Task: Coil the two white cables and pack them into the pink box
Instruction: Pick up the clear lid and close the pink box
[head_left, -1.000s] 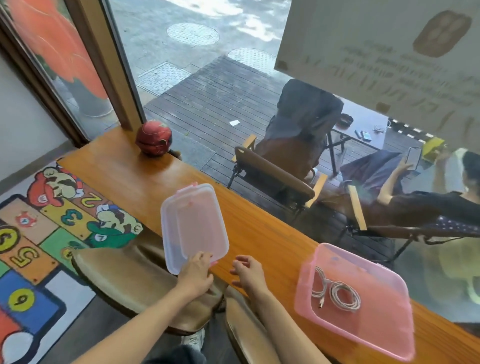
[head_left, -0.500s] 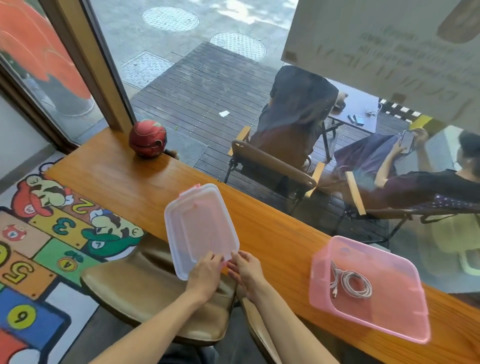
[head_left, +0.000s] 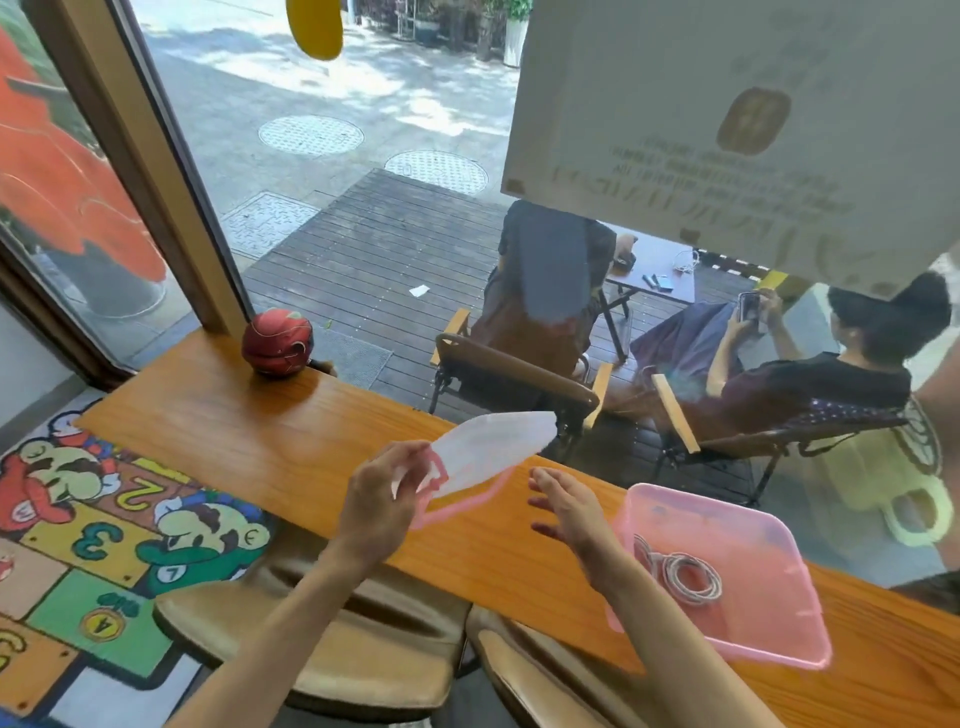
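The pink box (head_left: 769, 639) stands open on the wooden counter (head_left: 218, 431) at the right. Coiled white cables (head_left: 685, 574) lie inside it near its left wall. My left hand (head_left: 379, 499) is shut on a corner of the translucent lid (head_left: 488, 452), which has a pink rim and is lifted off the counter, tilted nearly edge-on. My right hand (head_left: 571, 509) hovers open between the lid and the box, touching neither.
A red ball-shaped ornament (head_left: 278, 340) sits at the counter's far left by the window frame. Two tan stools (head_left: 332, 649) stand under the counter's near edge. Behind the glass, people sit on chairs on a deck.
The lid, flat on the counter before, has been lifted and tilted up in my left hand. My right hand has let go of its edge and moved right toward the box.
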